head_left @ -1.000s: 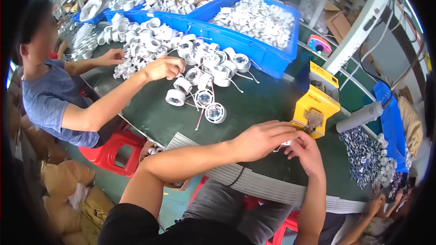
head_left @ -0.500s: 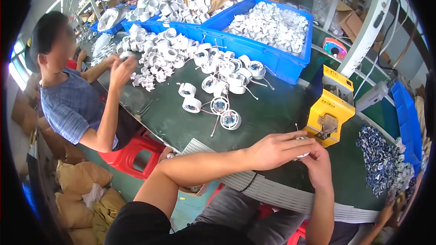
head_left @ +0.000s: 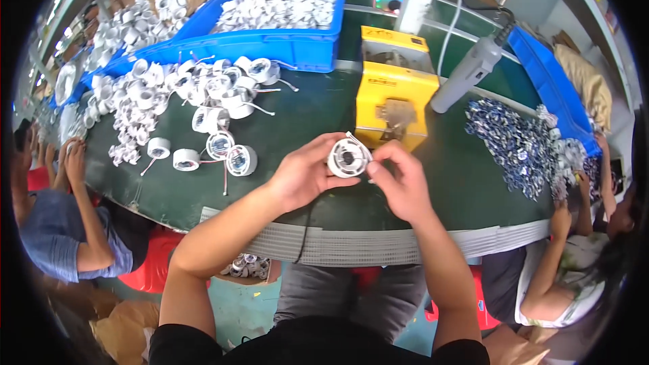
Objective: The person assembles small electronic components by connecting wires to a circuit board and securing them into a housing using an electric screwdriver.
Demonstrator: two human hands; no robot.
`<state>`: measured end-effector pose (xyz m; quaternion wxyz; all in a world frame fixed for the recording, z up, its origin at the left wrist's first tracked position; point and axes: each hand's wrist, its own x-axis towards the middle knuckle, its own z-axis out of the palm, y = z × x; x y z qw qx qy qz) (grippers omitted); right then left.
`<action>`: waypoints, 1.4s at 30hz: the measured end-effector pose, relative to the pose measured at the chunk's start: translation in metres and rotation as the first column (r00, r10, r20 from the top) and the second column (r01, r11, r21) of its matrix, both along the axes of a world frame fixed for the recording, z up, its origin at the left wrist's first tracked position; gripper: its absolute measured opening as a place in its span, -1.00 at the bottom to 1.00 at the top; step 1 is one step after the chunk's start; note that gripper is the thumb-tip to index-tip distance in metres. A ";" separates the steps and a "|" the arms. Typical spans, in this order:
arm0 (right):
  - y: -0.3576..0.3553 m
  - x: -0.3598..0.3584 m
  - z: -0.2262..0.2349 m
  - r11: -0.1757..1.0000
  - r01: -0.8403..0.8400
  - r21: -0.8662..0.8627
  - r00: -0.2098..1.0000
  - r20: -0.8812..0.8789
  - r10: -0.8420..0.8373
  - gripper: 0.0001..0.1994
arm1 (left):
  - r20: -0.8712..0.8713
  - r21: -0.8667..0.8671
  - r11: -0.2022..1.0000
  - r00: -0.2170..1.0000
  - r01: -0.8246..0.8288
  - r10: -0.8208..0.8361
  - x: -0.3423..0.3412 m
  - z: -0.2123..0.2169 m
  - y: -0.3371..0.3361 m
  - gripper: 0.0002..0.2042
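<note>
Your left hand (head_left: 304,170) and right hand (head_left: 403,184) have parted since half a second ago, uncovering the round white plastic housing (head_left: 348,157) they largely hid; its dark-centred face now shows, leaving its inside visible to you.

Around you spreads the dark green tabletop (head_left: 318,118). At its far side sits the big blue plastic bin (head_left: 291,52) heaped with small white pieces, and nearer stands the boxy yellow metal machine (head_left: 392,98), just beyond your hands. To your left lie wired white ring-shaped housings (head_left: 236,103).

Your left fingers and thumb curl partway closed around the held housing's left side. Your right thumb and forefinger nearly meet at its right rim; whether they pinch anything, you cannot tell. Smallest, a thin white lead (head_left: 356,140) lies along its upper edge.
</note>
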<state>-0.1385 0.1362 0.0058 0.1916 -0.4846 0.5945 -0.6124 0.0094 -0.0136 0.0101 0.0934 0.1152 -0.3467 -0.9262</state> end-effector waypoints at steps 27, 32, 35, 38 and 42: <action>0.006 0.008 0.023 0.977 0.161 -0.136 0.825 -0.525 -0.209 -0.72 | 0.060 -0.115 0.985 0.989 -0.130 0.138 0.002 0.003 0.005 -0.64; 0.012 0.011 0.020 0.997 0.051 -0.065 0.987 -0.150 -0.060 -0.80 | -0.051 -0.189 0.971 0.989 -0.147 0.140 0.002 -0.001 0.011 -0.65; 0.008 0.013 0.012 0.998 -0.055 0.012 0.971 0.233 0.051 -0.80 | -0.116 -0.169 0.981 0.990 -0.098 0.079 0.004 0.000 0.014 -0.65; 0.002 0.017 0.011 0.997 -0.047 -0.055 0.978 0.201 0.057 -0.77 | -0.170 -0.188 0.980 0.985 -0.069 0.037 0.004 -0.002 0.016 -0.63; 0.001 0.018 0.007 0.999 0.031 -0.023 0.998 -0.061 -0.032 -0.79 | -0.197 -0.177 0.984 0.980 -0.027 -0.009 0.006 -0.001 0.016 -0.61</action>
